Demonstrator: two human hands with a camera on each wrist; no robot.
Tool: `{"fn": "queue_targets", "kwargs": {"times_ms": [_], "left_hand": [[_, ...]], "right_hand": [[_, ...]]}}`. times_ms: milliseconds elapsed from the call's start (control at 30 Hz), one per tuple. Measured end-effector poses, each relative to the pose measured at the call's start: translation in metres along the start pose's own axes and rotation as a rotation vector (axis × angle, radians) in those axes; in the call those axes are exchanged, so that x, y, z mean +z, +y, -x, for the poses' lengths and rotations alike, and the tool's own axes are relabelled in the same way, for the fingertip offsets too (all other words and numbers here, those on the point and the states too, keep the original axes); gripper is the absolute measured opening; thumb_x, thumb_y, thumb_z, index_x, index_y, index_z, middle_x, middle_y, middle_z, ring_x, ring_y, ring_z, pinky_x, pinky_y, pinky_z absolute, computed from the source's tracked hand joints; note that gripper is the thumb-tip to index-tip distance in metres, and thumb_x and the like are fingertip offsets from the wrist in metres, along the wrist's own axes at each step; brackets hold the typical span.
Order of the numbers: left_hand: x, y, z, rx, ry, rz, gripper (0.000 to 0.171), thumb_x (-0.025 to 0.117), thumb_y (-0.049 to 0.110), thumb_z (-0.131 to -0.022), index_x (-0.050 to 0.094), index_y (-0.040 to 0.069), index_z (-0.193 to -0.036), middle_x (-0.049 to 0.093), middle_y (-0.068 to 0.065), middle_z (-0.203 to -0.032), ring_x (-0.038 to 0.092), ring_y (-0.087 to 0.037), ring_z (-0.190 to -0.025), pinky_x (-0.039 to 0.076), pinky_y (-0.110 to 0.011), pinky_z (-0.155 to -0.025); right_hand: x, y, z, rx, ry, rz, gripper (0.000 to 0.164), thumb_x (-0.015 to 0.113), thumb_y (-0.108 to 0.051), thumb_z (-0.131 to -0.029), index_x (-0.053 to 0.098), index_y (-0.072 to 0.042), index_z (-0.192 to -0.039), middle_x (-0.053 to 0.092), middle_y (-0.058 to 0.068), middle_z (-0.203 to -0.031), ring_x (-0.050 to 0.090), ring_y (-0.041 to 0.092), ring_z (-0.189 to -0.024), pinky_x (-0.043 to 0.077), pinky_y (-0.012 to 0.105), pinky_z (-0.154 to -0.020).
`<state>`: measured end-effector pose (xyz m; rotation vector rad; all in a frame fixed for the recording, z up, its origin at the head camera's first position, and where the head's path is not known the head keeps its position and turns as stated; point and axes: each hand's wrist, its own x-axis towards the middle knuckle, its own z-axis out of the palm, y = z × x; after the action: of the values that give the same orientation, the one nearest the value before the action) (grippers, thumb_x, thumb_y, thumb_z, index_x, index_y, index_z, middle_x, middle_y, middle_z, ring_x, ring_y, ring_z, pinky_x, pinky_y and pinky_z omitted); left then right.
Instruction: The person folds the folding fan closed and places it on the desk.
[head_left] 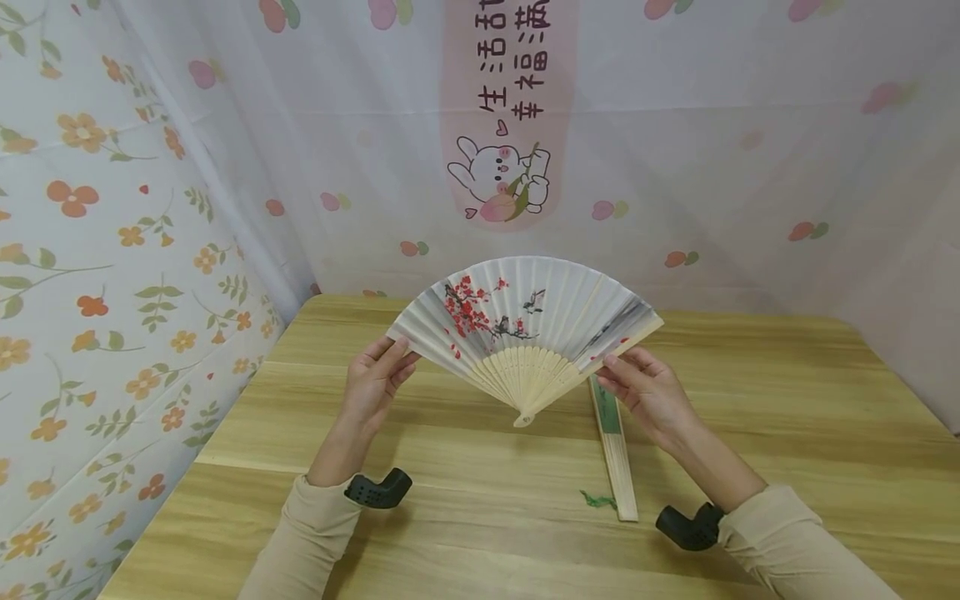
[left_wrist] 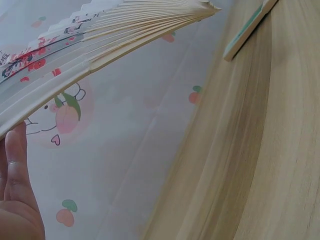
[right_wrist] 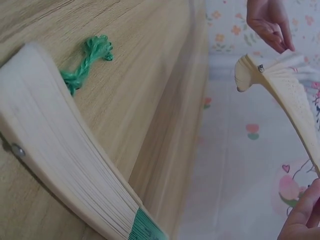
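Observation:
A white folding fan (head_left: 525, 308), spread wide, is held up over the table between both hands. Red blossoms, dark branches and small birds decorate its leaf; pale pierced ribs meet at a pivot low in the middle. My left hand (head_left: 375, 375) pinches the left outer edge, thumb in front. At the right outer edge, my right hand (head_left: 648, 392) pinches the guard between thumb and fingers. Under the right side lies a folded green fan (head_left: 615, 450) with pale ribs and a green cord (head_left: 598, 500) at its near end; the right hand and open fan partly cover its far end.
The wood-grain table (head_left: 480, 517) reaches back to a printed curtain (head_left: 712, 167) with fruit shapes and a rabbit picture. A floral curtain (head_left: 112, 250) hangs along the left. Black wrist devices (head_left: 378, 489) sit at both cuffs.

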<state>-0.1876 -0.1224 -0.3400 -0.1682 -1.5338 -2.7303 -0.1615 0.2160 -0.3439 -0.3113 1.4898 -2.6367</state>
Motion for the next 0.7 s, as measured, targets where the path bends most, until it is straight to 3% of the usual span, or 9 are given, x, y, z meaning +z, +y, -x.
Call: {"fn": "queue_targets", "kwargs": {"times_ms": [467,700], "left_hand": [[0.0048,-0.0010,-0.0030,-0.030,-0.024,-0.059,0.023,0.047,0.001,-0.090,0.066,0.013,-0.084,0.065,0.000,-0.084,0.064,-0.009,-0.076,0.049,-0.016,-0.064],[0.0071,-0.0002,-0.0048,-0.053,-0.051,-0.117,0.014,0.051,0.005,-0.090,0.063,0.012,-0.087,0.064,0.000,-0.086,0.063,-0.011,-0.079,0.049,-0.018,-0.068]], "right_hand": [[0.0007,-0.0023,0.0007,0.000,-0.022,0.058,0.018,0.049,0.002,-0.089,0.063,-0.008,-0.084,0.062,0.003,-0.081,0.062,0.012,-0.076,0.049,0.022,-0.073],[0.0002,-0.0016,0.0004,-0.003,-0.029,0.077,0.020,0.047,0.002,-0.090,0.063,-0.009,-0.082,0.062,0.002,-0.080,0.061,0.012,-0.075,0.050,0.022,-0.072]]}}
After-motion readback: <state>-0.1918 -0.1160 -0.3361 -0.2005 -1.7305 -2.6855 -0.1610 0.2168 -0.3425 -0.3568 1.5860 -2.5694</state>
